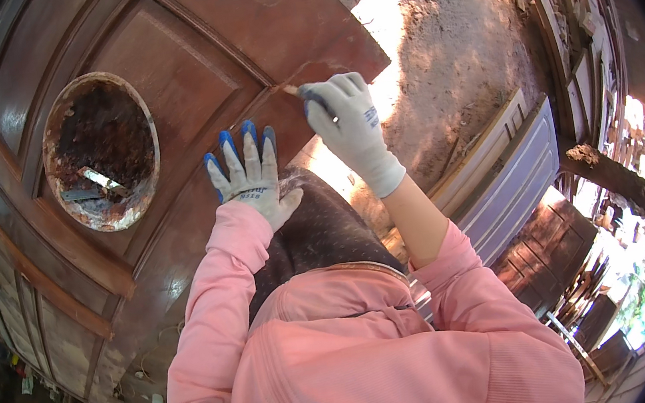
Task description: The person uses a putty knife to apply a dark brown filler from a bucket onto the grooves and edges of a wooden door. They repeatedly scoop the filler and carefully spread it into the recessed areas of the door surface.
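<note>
A reddish-brown panelled wooden door [169, 67] lies in front of me. My left hand [248, 182], in a white glove with blue fingertips, rests flat on its near edge with the fingers spread. My right hand [344, 114], gloved alike, is closed around a small tool [290, 89]. Only the tool's short, light tip shows, touching the door at a moulding joint; its kind is hidden by the fingers. On the door to the left stands a round, stained tub [51, 158] with dark brown matter in it. A flat-bladed scraper [101, 180] lies inside the tub.
Wooden strips [50, 275] lie across the door's left part. Bare, sunlit ground [449, 49] spreads at the right. A bluish-grey panel [517, 177] leans there, with a brown panelled door [545, 246] behind it. Stacked boards [574, 50] stand along the right side.
</note>
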Motion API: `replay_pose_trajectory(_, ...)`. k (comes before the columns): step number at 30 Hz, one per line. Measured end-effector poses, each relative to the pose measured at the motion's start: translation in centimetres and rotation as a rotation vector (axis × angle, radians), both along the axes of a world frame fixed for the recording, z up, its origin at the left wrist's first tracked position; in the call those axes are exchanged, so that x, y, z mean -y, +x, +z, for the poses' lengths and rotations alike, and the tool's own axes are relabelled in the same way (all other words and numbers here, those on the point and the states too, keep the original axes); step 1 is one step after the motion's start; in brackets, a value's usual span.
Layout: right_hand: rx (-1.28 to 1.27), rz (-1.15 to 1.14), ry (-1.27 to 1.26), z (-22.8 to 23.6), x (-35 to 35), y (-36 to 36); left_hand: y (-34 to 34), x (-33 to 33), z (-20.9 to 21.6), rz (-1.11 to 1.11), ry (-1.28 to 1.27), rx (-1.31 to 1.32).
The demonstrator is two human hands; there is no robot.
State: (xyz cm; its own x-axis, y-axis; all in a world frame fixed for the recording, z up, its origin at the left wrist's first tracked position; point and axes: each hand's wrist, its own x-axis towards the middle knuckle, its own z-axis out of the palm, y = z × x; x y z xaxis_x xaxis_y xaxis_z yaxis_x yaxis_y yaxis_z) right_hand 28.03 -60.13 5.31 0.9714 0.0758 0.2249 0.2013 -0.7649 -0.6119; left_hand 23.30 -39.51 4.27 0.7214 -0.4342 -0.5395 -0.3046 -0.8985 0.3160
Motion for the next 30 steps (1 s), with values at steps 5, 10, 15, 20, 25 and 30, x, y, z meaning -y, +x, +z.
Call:
replay_pose_trajectory(5, -0.074, -0.200, 0.085, 0.4, 4.0, 0.4, -0.4, -0.3, -0.4, -0.015, -0.002, 0.057)
replay_pose_trajectory(10, -0.083, -0.262, 0.202, 0.7, 5.2, -0.5, -0.2, -0.2, -0.2, -0.022, 0.011, 0.030)
replay_pose_trajectory(15, -0.157, -0.199, 0.134, 0.5, 3.8, -2.2, 0.1, 0.0, 0.4, -0.034, 0.054, -0.023)
replay_pose_trajectory(20, -0.047, -0.097, -0.028, -0.2, 2.1, -1.9, -0.3, -0.4, -0.2, -0.034, 0.017, 0.044)
replay_pose_trajectory(25, -0.045, -0.113, -0.017, -0.2, 1.6, -2.3, -0.4, -0.3, -0.4, -0.030, 0.008, 0.051)
replay_pose_trajectory(30, -0.069, -0.063, -0.018, -0.2, 1.5, -4.4, -0.7, -0.5, -0.9, -0.026, -0.026, 0.111)
